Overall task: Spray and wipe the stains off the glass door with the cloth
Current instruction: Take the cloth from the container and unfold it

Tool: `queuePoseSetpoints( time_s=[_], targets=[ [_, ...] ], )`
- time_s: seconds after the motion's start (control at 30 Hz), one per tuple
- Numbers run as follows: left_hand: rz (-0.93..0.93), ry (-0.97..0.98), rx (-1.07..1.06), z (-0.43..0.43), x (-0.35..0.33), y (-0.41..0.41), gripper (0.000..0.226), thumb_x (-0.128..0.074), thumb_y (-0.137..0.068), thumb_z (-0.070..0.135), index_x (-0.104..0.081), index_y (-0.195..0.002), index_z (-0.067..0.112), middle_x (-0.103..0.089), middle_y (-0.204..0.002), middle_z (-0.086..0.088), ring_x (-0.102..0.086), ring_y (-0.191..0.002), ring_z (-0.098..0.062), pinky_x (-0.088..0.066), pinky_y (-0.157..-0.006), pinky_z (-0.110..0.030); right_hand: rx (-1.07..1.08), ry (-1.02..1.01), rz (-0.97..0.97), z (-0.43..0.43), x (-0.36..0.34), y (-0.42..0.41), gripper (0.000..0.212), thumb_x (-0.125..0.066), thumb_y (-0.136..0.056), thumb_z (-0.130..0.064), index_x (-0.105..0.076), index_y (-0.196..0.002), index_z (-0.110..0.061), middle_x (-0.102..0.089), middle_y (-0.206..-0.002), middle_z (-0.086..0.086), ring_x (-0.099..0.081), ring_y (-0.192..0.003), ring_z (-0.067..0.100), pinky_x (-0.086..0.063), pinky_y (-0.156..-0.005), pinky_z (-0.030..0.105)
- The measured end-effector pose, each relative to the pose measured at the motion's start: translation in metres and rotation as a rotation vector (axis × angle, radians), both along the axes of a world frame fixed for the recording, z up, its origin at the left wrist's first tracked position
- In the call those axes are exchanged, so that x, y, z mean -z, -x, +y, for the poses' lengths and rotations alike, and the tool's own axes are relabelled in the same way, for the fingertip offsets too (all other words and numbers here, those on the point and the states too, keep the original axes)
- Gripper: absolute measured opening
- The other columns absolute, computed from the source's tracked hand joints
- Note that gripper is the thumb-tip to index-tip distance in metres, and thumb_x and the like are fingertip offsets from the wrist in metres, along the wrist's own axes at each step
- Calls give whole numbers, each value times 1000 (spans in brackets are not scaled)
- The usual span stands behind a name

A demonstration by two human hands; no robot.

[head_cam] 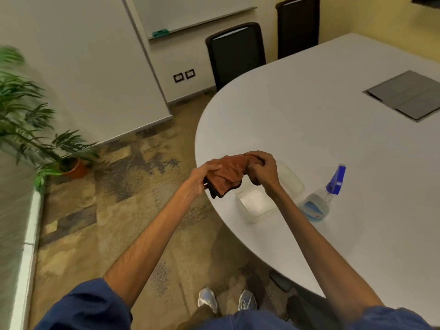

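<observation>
Both my hands hold an orange-brown cloth [228, 173] above the near edge of the white table [321, 129]. My left hand [203, 176] grips its left, hanging end. My right hand [262, 169] is closed on its right end. A clear spray bottle [320, 203] with a blue trigger head and blue liquid stands on the table, to the right of my right hand. At the far left runs a blurred frosted panel with a pale frame [28, 234], perhaps the glass door.
A shallow translucent white tub [257, 206] sits on the table under my right wrist. A grey hatch [407, 94] is set in the tabletop at right. Two black chairs [235, 53] stand behind the table. A potted plant [71, 166] stands on the carpet at left.
</observation>
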State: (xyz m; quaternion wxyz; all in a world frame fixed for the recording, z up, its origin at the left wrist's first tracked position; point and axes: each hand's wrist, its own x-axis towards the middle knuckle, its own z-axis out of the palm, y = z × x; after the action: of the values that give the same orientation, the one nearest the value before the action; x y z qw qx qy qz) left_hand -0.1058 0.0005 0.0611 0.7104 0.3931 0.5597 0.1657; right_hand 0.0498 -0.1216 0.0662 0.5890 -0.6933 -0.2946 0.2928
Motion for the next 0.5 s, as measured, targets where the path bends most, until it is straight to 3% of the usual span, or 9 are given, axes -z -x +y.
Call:
queuePoseSetpoints(
  time_s=[0.13, 0.23, 0.3, 0.4, 0.5],
  targets=[
    [-75, -116, -236, -6, -2, 51, 49, -83, -67, -5, -63, -112, -5, -74, -99, -12, -70, -89, -25, -58, -66, -30, -75, 8, 418, 18, -6, 33, 25, -55, -85, 3, -70, -102, -8, -70, -85, 4, -68, -74, 15, -52, -54, 16],
    [-126, -201, -338, -15, -7, 95, 30, -79, -69, -10, -65, -92, 4, -74, -81, -3, -69, -74, -16, -55, -51, -21, -126, 25, 620, 27, -5, 68, 16, -65, -89, -8, -66, -104, -3, -67, -84, 5, -67, -74, 15, -52, -56, 21],
    [-162, -242, -389, -24, -12, 126, 33, -78, -72, -11, -65, -99, 4, -72, -88, -4, -71, -74, -14, -55, -51, -20, -237, 99, 547, 33, -2, 94, 19, -74, -84, -13, -65, -99, -6, -65, -90, 6, -62, -82, 19, -52, -66, 24],
    [-169, -295, -461, -42, -18, 175, 41, -76, -76, -9, -61, -110, 8, -70, -94, 0, -71, -70, -5, -54, -52, -17, -341, 181, 430, 38, -2, 139, 46, -84, -74, -13, -63, -115, -9, -66, -106, 5, -64, -89, 15, -53, -69, 25],
    [-95, -384, -522, -67, -20, 228, 55, -77, -78, -4, -56, -127, 10, -67, -110, -1, -67, -96, -16, -57, -73, -23, -410, 170, 275, 36, -8, 188, 64, -89, -66, -13, -58, -122, -14, -61, -116, 1, -62, -98, 16, -51, -72, 23]
  ],
)
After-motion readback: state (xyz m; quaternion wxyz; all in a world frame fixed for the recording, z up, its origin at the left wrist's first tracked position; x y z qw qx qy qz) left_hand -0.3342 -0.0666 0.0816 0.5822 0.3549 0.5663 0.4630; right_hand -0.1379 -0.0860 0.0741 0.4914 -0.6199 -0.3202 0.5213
